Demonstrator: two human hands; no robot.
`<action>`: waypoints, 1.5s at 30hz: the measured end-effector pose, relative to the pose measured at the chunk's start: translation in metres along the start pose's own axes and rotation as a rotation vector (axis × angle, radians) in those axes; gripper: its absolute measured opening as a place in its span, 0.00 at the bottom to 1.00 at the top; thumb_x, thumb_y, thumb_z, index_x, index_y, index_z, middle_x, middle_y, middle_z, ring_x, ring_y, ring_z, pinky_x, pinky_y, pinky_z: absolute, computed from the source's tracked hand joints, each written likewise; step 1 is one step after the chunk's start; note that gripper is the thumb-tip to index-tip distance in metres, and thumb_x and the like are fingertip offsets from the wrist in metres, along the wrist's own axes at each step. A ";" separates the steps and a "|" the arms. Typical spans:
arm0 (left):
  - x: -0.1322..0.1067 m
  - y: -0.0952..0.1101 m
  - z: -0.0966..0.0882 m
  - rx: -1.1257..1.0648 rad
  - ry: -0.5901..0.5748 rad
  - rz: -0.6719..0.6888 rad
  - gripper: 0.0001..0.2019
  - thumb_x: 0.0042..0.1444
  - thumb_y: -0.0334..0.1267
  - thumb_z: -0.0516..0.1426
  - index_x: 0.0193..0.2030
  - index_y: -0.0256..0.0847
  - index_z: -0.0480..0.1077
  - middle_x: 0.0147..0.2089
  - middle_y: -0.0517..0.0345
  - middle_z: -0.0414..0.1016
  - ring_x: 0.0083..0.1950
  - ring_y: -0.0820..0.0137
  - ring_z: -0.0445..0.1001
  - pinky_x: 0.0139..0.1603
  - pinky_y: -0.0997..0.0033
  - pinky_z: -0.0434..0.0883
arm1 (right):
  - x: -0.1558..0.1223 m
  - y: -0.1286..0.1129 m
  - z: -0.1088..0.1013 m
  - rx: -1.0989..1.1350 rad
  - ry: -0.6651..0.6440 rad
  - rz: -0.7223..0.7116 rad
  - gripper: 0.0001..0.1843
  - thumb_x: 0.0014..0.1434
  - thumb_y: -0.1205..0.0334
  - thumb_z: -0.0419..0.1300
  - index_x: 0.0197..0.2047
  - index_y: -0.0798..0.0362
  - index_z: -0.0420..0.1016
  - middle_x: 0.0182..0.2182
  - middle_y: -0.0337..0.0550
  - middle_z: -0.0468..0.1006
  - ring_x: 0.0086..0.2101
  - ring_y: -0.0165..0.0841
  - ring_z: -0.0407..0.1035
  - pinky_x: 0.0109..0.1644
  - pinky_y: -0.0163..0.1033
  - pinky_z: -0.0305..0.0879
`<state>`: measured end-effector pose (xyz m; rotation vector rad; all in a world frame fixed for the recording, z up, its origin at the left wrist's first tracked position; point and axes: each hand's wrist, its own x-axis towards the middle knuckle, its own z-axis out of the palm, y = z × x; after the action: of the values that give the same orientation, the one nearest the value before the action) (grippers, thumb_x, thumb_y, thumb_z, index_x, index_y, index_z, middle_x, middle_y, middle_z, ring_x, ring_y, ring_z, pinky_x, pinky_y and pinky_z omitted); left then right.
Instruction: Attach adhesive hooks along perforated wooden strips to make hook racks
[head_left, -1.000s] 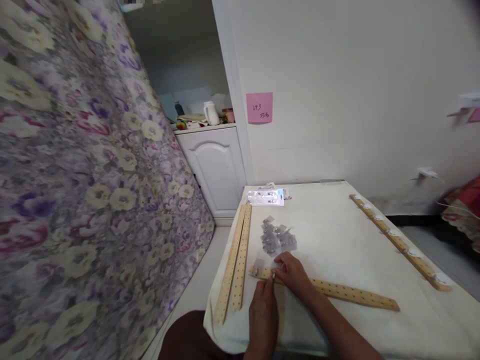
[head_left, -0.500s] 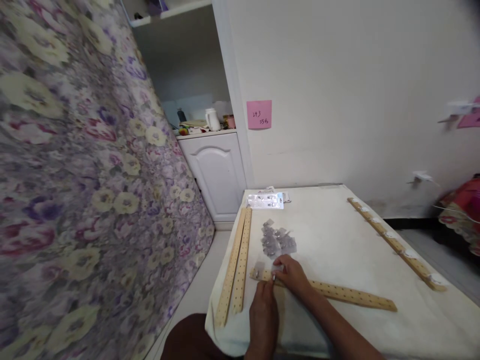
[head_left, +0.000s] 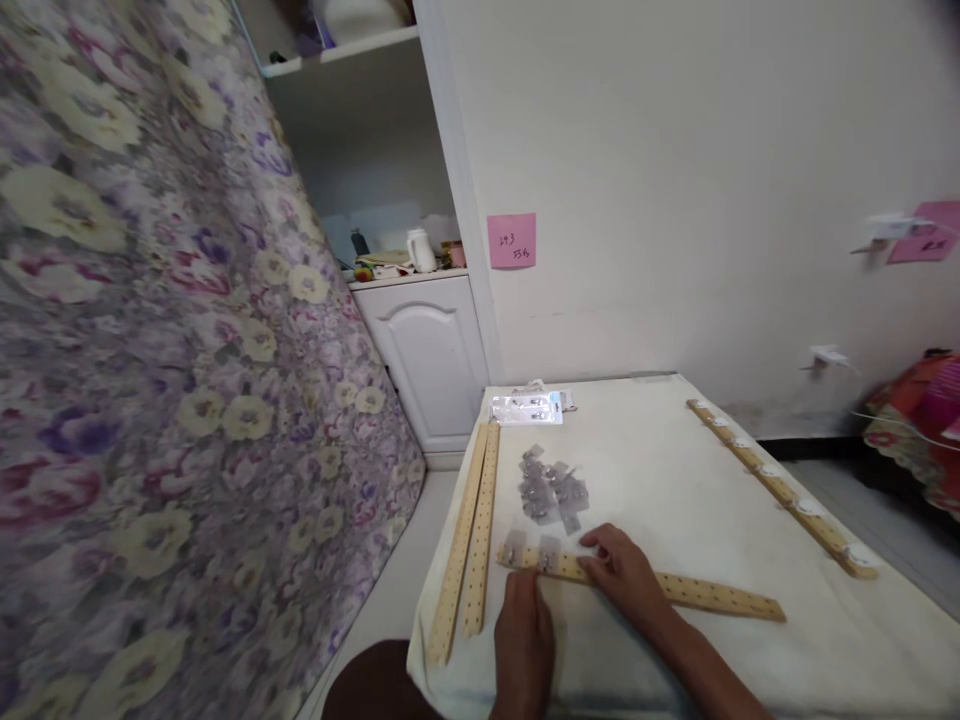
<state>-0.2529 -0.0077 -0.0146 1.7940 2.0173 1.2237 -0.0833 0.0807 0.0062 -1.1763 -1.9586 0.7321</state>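
Observation:
A perforated wooden strip (head_left: 709, 594) lies across the near part of the table, with two small clear cards carrying shiny pieces at its left end: one card (head_left: 514, 546) by the tip and another card (head_left: 548, 553) just right of it. My left hand (head_left: 523, 635) is closed at the strip's near edge, fingertips against the wood below the second card. To the right, my right hand (head_left: 622, 575) rests at the strip with thumb and forefinger apart, seemingly holding nothing. Beyond the strip lies a pile of similar clear cards (head_left: 551, 488).
Two more perforated strips (head_left: 484, 540) lie along the table's left side. Clear packaging (head_left: 525, 408) sits at the far left corner. On the right lies a wooden strip with white round pieces (head_left: 780, 490). A floral curtain (head_left: 210, 400) hangs to the left.
My right hand has left the second card and shifted right, its fingers spreading. My left hand has drawn down slightly from that card, which now shows on the strip.

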 end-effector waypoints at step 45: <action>0.001 0.002 -0.002 -0.114 -0.031 -0.032 0.09 0.60 0.35 0.45 0.38 0.42 0.66 0.36 0.57 0.68 0.40 0.68 0.69 0.42 0.68 0.66 | 0.032 0.009 0.010 -0.072 0.030 0.305 0.09 0.54 0.58 0.53 0.25 0.50 0.70 0.21 0.36 0.73 0.25 0.31 0.67 0.28 0.32 0.54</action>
<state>-0.2532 -0.0080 -0.0116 1.7113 1.9110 1.2670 -0.0968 0.1123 0.0031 -1.5425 -1.8141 0.7971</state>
